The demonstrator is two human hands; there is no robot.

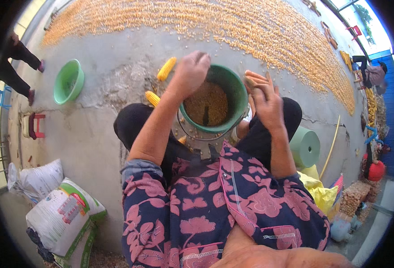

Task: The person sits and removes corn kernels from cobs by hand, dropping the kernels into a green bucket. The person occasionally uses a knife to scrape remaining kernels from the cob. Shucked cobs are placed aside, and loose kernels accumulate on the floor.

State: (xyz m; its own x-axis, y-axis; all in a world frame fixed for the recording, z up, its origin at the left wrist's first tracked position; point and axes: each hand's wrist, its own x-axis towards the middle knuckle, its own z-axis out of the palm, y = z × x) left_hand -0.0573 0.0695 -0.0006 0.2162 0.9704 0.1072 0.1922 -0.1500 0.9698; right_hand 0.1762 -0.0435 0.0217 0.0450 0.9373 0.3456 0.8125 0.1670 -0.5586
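Observation:
A green bucket (238, 92) with a wire handle stands between my knees, holding brownish granular material (213, 100) and a dark narrow object (205, 115). My left hand (193, 68) is over the bucket's left rim with its fingers bent together; whether anything is in them is hidden. To the right of the bucket is my right hand (266, 102), fingers reaching to several bare orange corncobs (256, 77). I cannot tell if it grips one. Beyond my left forearm lies a yellow ear of corn (166, 69), with another ear (152, 98) partly behind the arm.
Corn kernels (197, 16) cover the far concrete floor. A green basin (69, 82) sits left, near a standing person's legs (19, 67). Filled sacks (59, 214) lie lower left. At right are a green roll (306, 147), a yellow bag (317, 191) and a seated person (373, 73).

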